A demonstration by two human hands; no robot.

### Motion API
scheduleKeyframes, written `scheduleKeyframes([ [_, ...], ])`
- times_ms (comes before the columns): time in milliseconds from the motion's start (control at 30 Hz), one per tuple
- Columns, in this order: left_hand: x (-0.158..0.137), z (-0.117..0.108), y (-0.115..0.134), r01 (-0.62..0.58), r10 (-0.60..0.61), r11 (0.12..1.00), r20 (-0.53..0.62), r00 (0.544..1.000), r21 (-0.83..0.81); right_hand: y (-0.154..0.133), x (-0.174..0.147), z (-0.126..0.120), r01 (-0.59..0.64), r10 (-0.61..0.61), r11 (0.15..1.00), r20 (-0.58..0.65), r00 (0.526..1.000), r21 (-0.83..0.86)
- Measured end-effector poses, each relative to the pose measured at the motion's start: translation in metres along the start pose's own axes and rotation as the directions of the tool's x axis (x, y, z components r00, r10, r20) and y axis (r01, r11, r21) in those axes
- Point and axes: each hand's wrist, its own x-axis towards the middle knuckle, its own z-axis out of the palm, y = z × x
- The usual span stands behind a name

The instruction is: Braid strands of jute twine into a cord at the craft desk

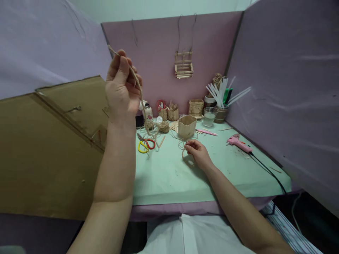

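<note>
My left hand (123,83) is raised high at the left, thumb and fingers pinched on a length of twine (140,92). One short end sticks out above the fingers, and the rest hangs down toward the table. Low over the table, my right hand (197,151) pinches another piece of twine (182,152), which curves below the fingertips. Whether both pieces are one strand I cannot tell. Just behind the right hand stands a small box of wooden sticks (186,127). Scissors (146,145) with yellow and red handles lie below the hanging twine, near a ball of twine (164,127).
A pink glue gun (239,144) with a black cord lies at the right. Behind are a cup of water (209,117), a pot of white glue sticks (219,97), a pink pen (207,132) and stick-filled cups (173,113). Cardboard (53,158) stands left; a small wooden swing (184,67) hangs behind.
</note>
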Motion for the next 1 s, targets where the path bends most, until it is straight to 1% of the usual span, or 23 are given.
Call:
scheduleKeyframes([
  [67,-0.005,0.010,-0.008,-0.058,0.056,0.998,0.065,0.996,0.022,0.001,0.000,0.000,-0.009,0.009,1.000,-0.016,1.000,0.009],
  [100,-0.009,0.014,-0.015,-0.057,0.049,0.996,0.110,0.993,0.068,0.001,0.001,0.000,-0.012,0.012,1.000,-0.023,1.000,0.015],
  [133,-0.013,0.017,-0.023,-0.019,-0.005,0.991,0.182,0.983,0.130,0.002,0.001,0.000,-0.015,0.016,1.000,-0.025,1.000,0.018],
  [167,-0.016,0.019,-0.032,0.072,-0.146,0.971,0.330,0.933,0.226,0.002,0.001,-0.001,-0.019,0.020,1.000,-0.022,1.000,0.016],
  [200,-0.019,0.019,-0.040,0.165,-0.302,0.931,0.433,0.849,0.326,0.002,0.001,-0.001,-0.025,0.025,1.000,-0.018,1.000,0.010],
  [233,-0.020,0.017,-0.047,0.231,-0.415,0.887,0.468,0.780,0.401,0.002,0.001,-0.001,-0.032,0.032,0.999,-0.012,0.999,0.000],
  [267,-0.017,0.013,-0.053,0.285,-0.487,0.855,0.481,0.728,0.434,0.002,0.001,-0.001,-0.041,0.041,0.999,-0.008,0.999,-0.012],
  [300,-0.012,0.008,-0.056,0.338,-0.523,0.842,0.479,0.705,0.421,0.002,0.001,0.000,-0.050,0.050,0.998,-0.003,0.999,-0.023],
  [333,-0.002,0.002,-0.057,0.382,-0.517,0.852,0.460,0.721,0.358,0.002,0.001,0.000,-0.057,0.057,0.998,0.001,0.998,-0.032],
  [400,0.024,-0.011,-0.054,0.414,-0.438,0.898,0.376,0.816,0.146,0.001,0.000,0.001,-0.067,0.068,0.997,0.008,0.998,-0.044],
  [433,0.039,-0.017,-0.051,0.381,-0.379,0.923,0.285,0.880,0.051,0.000,0.000,0.002,-0.071,0.071,0.996,0.010,0.997,-0.047],
  [467,0.052,-0.022,-0.049,0.333,-0.326,0.943,0.187,0.927,-0.004,-0.001,-0.001,0.002,-0.074,0.074,0.996,0.011,0.997,-0.048],
  [533,0.068,-0.028,-0.046,0.237,-0.238,0.971,0.028,0.971,0.015,-0.001,-0.001,0.002,-0.080,0.080,0.996,0.007,0.997,-0.046],
  [600,0.065,-0.028,-0.049,0.178,-0.171,0.976,-0.063,0.983,0.124,-0.002,-0.002,0.003,-0.085,0.085,0.995,0.004,0.996,-0.046],
  [633,0.058,-0.026,-0.053,0.168,-0.156,0.964,-0.075,0.985,0.206,-0.002,-0.002,0.003,-0.087,0.087,0.995,0.004,0.996,-0.048],
  [667,0.049,-0.024,-0.056,0.173,-0.165,0.941,-0.053,0.985,0.291,-0.002,-0.002,0.003,-0.089,0.089,0.995,0.005,0.996,-0.053],
  [733,0.035,-0.018,-0.062,0.207,-0.249,0.892,0.054,0.967,0.401,-0.001,-0.002,0.003,-0.090,0.091,0.994,0.009,0.996,-0.063],
  [767,0.033,-0.016,-0.062,0.225,-0.260,0.887,0.033,0.965,0.403,-0.001,-0.001,0.002,-0.090,0.091,0.994,0.011,0.996,-0.067],
  [833,0.040,-0.014,-0.056,0.215,-0.183,0.921,-0.126,0.975,0.324,-0.002,-0.001,0.002,-0.094,0.095,0.993,0.010,0.995,-0.072],
  [867,0.048,-0.015,-0.050,0.181,-0.123,0.947,-0.219,0.968,0.265,-0.002,-0.001,0.002,-0.097,0.098,0.993,0.008,0.995,-0.074],
  [900,0.057,-0.017,-0.042,0.113,-0.053,0.969,-0.263,0.963,0.221,-0.002,-0.001,0.002,-0.099,0.099,0.992,0.005,0.995,-0.074],
  [933,0.064,-0.019,-0.032,0.035,0.024,0.979,-0.279,0.960,0.203,-0.002,-0.002,0.002,-0.100,0.100,0.992,0.002,0.995,-0.074],
  [1000,0.069,-0.021,-0.013,-0.057,0.107,0.983,-0.291,0.951,0.177,-0.002,-0.002,0.003,-0.101,0.101,0.992,-0.001,0.995,-0.074],
])
